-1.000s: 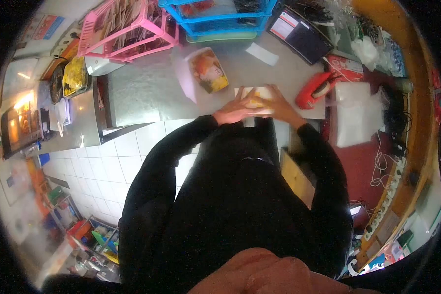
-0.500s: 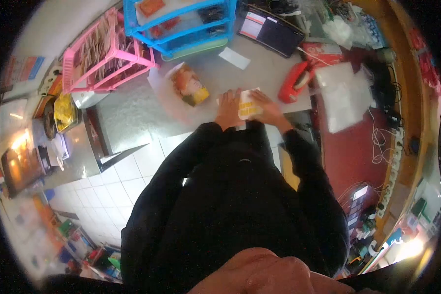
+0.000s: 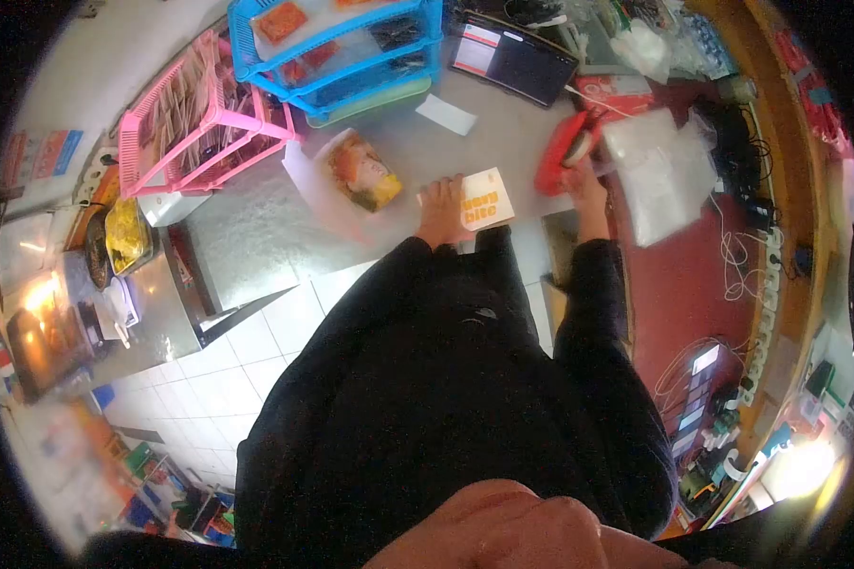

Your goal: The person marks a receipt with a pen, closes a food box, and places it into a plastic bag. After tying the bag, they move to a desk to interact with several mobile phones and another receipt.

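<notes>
Leftward, a picture-printed packet [image 3: 362,173] lies on the grey desk [image 3: 256,204]. Next, my left hand [image 3: 439,210] rests, fingers slightly spread, on a white box [image 3: 489,190] with yellow lettering; it looks folded already, though whether it is fastened I cannot tell. Further right, apart from the box, my right hand [image 3: 589,194] touches a red tool [image 3: 554,156], grip unclear.
</notes>
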The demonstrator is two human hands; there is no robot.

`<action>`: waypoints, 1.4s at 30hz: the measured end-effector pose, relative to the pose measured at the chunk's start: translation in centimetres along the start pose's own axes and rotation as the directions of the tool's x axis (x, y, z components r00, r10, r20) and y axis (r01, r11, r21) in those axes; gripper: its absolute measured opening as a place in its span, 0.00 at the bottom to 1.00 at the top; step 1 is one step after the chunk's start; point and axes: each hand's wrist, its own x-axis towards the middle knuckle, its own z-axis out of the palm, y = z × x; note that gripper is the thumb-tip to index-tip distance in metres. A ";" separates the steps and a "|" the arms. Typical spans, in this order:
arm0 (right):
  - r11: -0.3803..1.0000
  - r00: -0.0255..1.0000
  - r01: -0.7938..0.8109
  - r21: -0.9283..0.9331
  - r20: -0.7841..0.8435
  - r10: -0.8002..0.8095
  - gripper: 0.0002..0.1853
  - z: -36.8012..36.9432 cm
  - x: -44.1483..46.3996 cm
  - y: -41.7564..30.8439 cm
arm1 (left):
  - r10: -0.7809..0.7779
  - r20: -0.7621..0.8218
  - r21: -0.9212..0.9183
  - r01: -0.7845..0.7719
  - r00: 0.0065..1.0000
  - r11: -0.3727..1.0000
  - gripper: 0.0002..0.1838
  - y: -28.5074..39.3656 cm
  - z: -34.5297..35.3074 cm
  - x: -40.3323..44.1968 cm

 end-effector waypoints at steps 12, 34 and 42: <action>0.307 0.979 0.191 -0.932 0.158 -0.131 0.09 -9.3 -1.1 10.0 | -0.100 0.023 -0.131 0.102 0.995 0.986 0.61 1.0 -3.1 0.1; 0.461 0.796 0.554 -0.693 0.603 -0.052 0.24 8.4 -5.8 4.7 | 0.125 0.530 -0.708 0.519 0.839 -0.480 0.33 -0.8 -9.4 0.0; -0.526 0.724 0.471 -0.708 0.651 -0.227 0.41 17.7 5.4 -0.2 | -0.733 -0.115 -0.492 0.603 0.670 0.628 0.52 0.3 0.5 1.2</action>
